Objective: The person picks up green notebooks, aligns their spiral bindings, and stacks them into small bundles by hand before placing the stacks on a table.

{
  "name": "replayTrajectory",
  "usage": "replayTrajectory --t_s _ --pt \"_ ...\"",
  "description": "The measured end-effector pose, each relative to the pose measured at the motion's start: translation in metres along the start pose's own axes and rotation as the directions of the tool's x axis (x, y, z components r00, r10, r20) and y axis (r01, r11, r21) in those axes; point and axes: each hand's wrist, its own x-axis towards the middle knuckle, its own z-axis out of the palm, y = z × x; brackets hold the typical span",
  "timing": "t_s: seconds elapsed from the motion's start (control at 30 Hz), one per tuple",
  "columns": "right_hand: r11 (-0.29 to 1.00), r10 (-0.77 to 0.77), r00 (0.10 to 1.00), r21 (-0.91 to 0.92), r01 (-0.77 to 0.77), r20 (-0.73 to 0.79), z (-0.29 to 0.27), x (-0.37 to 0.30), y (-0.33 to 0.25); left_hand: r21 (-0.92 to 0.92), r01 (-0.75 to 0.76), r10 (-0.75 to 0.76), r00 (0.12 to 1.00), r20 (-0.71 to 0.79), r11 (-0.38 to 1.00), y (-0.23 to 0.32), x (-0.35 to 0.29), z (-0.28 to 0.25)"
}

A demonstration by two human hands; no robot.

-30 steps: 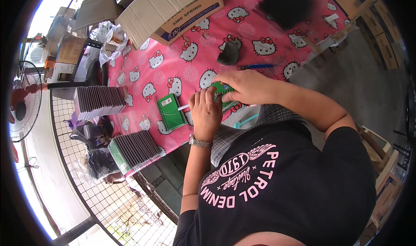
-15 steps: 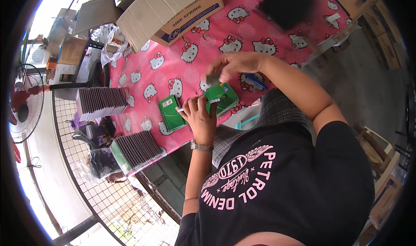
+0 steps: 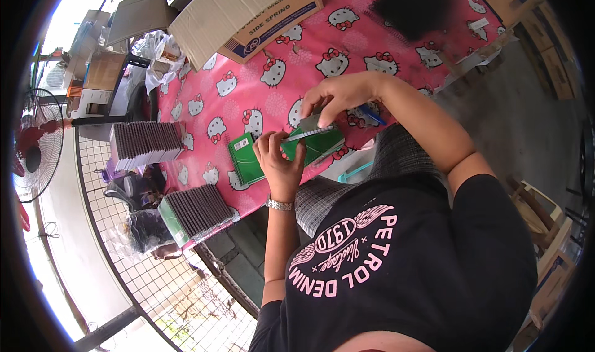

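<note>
My left hand point(image 3: 280, 166), with a metal watch on the wrist, has its fingers closed on the left end of a small notebook point(image 3: 310, 124). The notebook is held tilted, with a greyish face and a pale page edge showing. From above, my right hand point(image 3: 347, 95) grips the same notebook at its upper right, fingers bent over it. Beneath it lies a green notebook point(image 3: 322, 143), partly covered. Another green spiral notebook point(image 3: 243, 160) with a white label lies flat just left of my left hand. Beside my right wrist is a blue pen-like object point(image 3: 372, 115).
Two rows of stacked notebooks, one farther point(image 3: 145, 144) and one nearer point(image 3: 197, 212), stand along the table's left side. A cardboard box point(image 3: 273, 23) sits at the back of the pink patterned table point(image 3: 235, 110). A dark, blurred pile point(image 3: 414, 8) is at the far right. A fan point(image 3: 34, 147) stands left.
My right hand has come down and slightly right, bringing the greyish piece against what my left hand holds. My left hand has shifted slightly left. The flat notebook at left stays put.
</note>
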Motion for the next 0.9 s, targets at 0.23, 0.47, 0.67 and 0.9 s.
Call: replayTrajectory --t_s 0.23,0.47,0.67,0.9 --pt "0.978 -0.095 0.995 -0.19 0.088 -0.029 0.003 0.013 -0.002 -0.164 0.082 -0.068 0.993 0.092 0.983 -0.011 0.002 -0.003" --pt "0.997 -0.071 0.997 -0.016 0.071 0.024 0.005 0.017 -0.009 -0.24 0.066 -0.043 0.994 0.101 0.969 -0.012 0.006 -0.006" --pt "0.987 -0.056 0.998 -0.15 0.062 0.043 0.004 0.033 0.004 -0.241 0.073 -0.042 0.991 0.131 0.968 -0.015 0.006 -0.006" --pt "0.645 -0.405 0.681 -0.718 -0.26 -0.61 -0.039 0.022 0.108 -0.338 0.14 -0.106 0.987 0.117 0.931 -0.017 0.003 -0.001"
